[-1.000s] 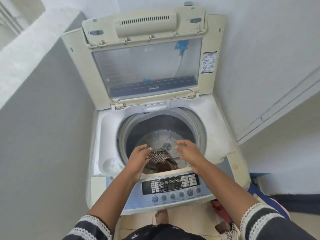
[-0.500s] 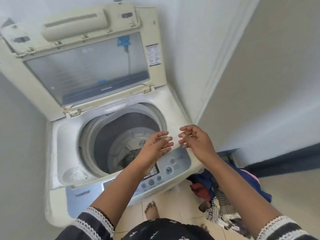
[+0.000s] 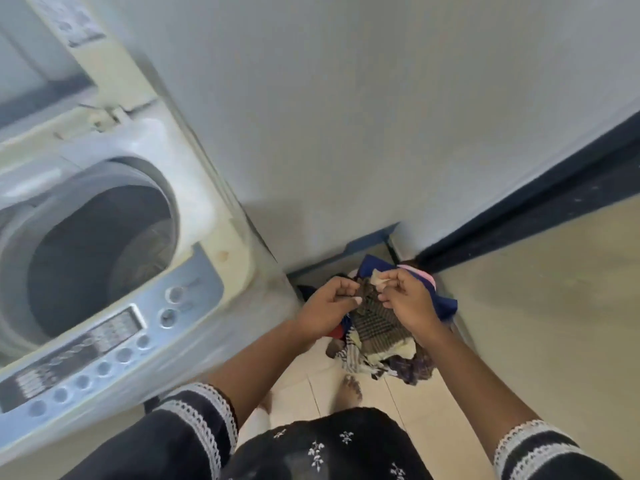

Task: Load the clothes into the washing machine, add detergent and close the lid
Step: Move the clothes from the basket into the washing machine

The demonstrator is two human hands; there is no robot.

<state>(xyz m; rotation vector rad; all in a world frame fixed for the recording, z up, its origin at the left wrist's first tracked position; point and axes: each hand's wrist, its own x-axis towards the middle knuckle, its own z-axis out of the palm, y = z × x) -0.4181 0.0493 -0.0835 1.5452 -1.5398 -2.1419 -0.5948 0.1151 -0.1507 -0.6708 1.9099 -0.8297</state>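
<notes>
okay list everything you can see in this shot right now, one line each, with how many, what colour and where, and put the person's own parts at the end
washing machine: one, cream and white top-loader, left side, lid up, drum open
control panel: one, pale blue with round buttons, front edge of the machine
checked garment: one, brown check, on top of the pile, between the two hands
clothes pile: one heap, blue, pink, red and striped pieces, on the floor beside the machine
wall: one, pale grey, behind the pile
floor: beige tiles, right and bottom
left hand: one, pinching the checked garment
right hand: one, pinching the garment's upper edge
sleeves: two, black with white lace trim, bottom
</notes>
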